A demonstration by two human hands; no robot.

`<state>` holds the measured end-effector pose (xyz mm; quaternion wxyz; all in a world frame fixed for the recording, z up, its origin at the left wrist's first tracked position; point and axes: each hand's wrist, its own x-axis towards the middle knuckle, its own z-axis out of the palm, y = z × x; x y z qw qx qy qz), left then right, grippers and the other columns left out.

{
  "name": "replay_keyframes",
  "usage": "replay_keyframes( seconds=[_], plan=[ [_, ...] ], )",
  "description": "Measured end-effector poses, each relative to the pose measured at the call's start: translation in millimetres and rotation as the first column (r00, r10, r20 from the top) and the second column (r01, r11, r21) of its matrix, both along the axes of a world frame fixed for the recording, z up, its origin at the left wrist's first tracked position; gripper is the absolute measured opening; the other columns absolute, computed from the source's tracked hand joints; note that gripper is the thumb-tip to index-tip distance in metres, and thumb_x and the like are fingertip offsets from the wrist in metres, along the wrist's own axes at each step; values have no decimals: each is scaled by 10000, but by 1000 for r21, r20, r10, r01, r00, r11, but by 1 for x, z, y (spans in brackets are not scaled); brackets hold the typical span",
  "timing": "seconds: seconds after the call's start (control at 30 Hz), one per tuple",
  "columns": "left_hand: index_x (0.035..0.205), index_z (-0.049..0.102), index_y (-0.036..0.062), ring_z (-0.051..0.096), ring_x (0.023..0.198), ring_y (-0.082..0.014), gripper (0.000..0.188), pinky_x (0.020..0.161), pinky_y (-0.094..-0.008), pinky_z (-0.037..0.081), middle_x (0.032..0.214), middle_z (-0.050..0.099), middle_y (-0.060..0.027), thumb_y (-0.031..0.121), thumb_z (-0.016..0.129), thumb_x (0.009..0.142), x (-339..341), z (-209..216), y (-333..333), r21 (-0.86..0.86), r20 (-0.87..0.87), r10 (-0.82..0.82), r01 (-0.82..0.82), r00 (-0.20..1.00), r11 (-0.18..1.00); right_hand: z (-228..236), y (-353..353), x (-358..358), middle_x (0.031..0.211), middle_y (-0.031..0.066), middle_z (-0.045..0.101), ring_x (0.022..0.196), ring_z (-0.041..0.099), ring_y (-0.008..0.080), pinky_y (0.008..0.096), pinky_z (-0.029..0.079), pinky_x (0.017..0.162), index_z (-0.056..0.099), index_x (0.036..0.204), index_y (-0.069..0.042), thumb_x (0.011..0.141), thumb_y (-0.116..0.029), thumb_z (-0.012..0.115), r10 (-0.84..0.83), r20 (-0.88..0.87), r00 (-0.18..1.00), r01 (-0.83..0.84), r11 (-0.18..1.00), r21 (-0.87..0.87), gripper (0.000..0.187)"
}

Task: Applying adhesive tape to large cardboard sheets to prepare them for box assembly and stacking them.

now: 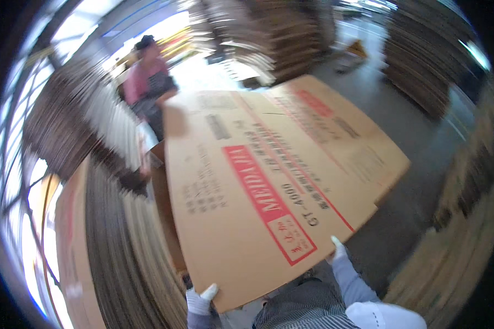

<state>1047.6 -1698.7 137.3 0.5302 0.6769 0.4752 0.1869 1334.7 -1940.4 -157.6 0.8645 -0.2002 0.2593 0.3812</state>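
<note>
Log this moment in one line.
left hand: gripping near corner; right hand: gripping near edge; cardboard sheet: printed face up; co-worker: far end

Cardboard sheet (203,247): tan, red banner (252,183), thin red lines, dark print. Left hand (207,294): white, grey-striped cuff (196,305). Right hand (338,250): white; grey-blue sleeve (354,281). Wearer's clothing (302,308): dark, fine pale stripes. Co-worker's top (133,88): pink, dark front. Floor (384,247): grey. Stacked cardboard (121,241), left: brown to grey-brown.

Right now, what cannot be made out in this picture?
Head view:
Underside of large brown cardboard sheet: hidden by its upper face.
White-tipped left hand: some fingers hidden by this sheet.
Pink-topped co-worker: details blurred.
Brown cardboard stack, lower right: cut off by picture edge.
</note>
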Motion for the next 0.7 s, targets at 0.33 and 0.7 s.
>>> replay_keyframes(
  seconds=[0.33, 0.7],
  plan=[
    [1017, 618, -41, 598, 758, -160, 340, 665, -295, 485, 889, 639, -73, 235, 625, 819, -4, 15, -81, 13, -10, 342, -342, 940, 940, 24, -53, 55, 1101, 84, 594, 1002, 576, 224, 411, 454, 911, 563, 1091, -70, 816, -210, 651, 563, 94, 821, -571, 813, 115, 322],
    [1366, 264, 28, 467, 1106, -402, 873, 933, -560, 376, 1326, 349, -233, 436, 700, 730, 47, -224, -120, -795, -141, 756, -528, 639, 298, 71, -175, 84, 1092, 130, 595, 982, 578, 281, 466, 436, 903, 514, 1149, -53, 743, -215, 707, 686, -430, 587, -806, 548, -224, 478]
  ],
)
